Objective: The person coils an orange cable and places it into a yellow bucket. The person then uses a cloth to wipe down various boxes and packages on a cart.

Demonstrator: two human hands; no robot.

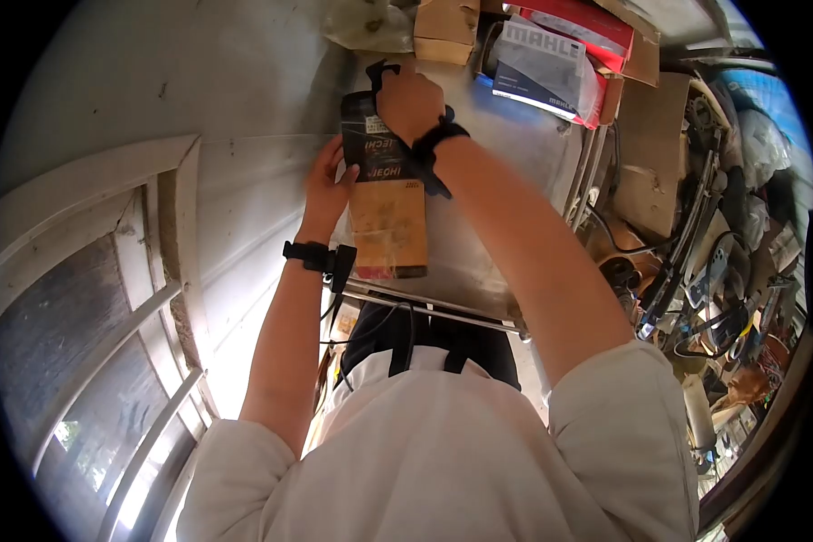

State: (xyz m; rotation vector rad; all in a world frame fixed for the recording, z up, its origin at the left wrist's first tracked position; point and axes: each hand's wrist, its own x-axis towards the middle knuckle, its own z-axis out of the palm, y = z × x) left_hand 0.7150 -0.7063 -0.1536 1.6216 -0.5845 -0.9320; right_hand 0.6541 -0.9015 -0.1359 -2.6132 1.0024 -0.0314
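A long cardboard box (387, 226), black with orange lettering at its far end and orange at its near end, lies on the metal tabletop in front of me. My left hand (331, 179) grips the box's left side, its thumb on the top face and its fingers at the edge. My right hand (411, 104) is closed over the far end of the box. A small black piece (382, 72) shows at its fingers; its kind is unclear. Black straps with small devices circle both wrists.
Red and white MAHLE boxes (542, 68) stand at the far right of the table, near a small open carton (446, 32) and a plastic bag (368, 24). Cables, cardboard and metal parts (709, 280) crowd the right. A barred window (108, 361) is at left.
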